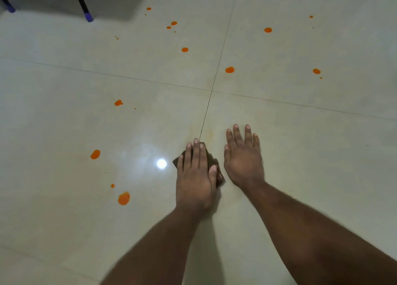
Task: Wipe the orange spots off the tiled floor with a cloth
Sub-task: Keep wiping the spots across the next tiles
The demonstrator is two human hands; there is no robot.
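My left hand (196,177) lies flat on a small brown cloth (220,176), pressing it against the pale tiled floor (300,147) beside a grout line. Only the cloth's edges show past my fingers and thumb. My right hand (242,156) rests flat on the floor just right of the cloth, fingers straight and spread, holding nothing. Several orange spots dot the tiles: a large spot (124,198) and another spot (95,154) to the left of my left hand, one farther ahead (229,69), and more toward the back. A faint orange smear (209,133) lies just ahead of the cloth.
Two dark legs with purple feet (89,18) stand at the back left, beside a grey shadowed surface. A bright light reflection (161,163) shines on the floor left of the cloth. Grout lines cross ahead of my hands (211,90).
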